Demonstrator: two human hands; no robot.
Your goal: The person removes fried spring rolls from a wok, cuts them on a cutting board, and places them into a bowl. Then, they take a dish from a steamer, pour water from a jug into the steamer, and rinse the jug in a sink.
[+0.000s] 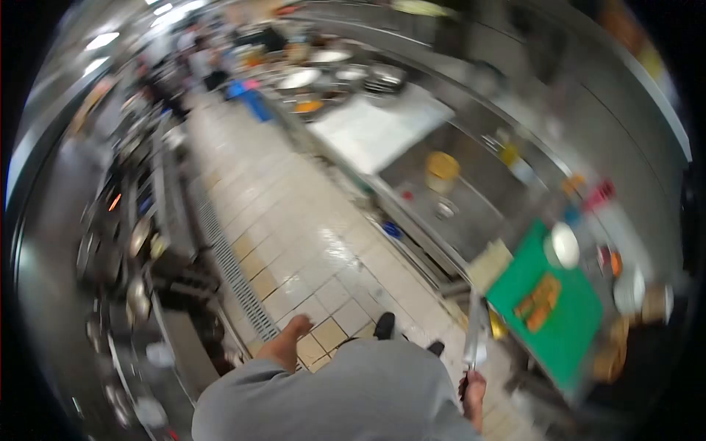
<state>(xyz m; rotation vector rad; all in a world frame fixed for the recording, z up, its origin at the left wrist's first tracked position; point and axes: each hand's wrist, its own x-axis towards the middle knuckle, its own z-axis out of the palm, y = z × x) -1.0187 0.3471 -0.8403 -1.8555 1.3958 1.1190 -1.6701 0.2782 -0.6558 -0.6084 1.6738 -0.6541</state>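
In the head view my right hand [474, 389] is closed around the dark handle of a knife [478, 334], whose broad, shiny blade points away from me. Beside the knife, on the counter to the right, lies a green cutting board [566, 338]. Elongated golden-brown pieces of food [539, 302] rest on the board, and a white bowl [562, 245] is at its far edge. My left hand [298, 325] hangs over the tiled floor, touching nothing that I can see. Motion blur smears its fingers.
A steel counter [471, 213] runs along the right, bearing a yellow-topped container [443, 167] and a white sheet [382, 125]. Cooking stations with pans [137, 300] line the left. Between them runs a tiled floor [294, 198] with a drain grate [235, 268]. People stand far off, blurred.
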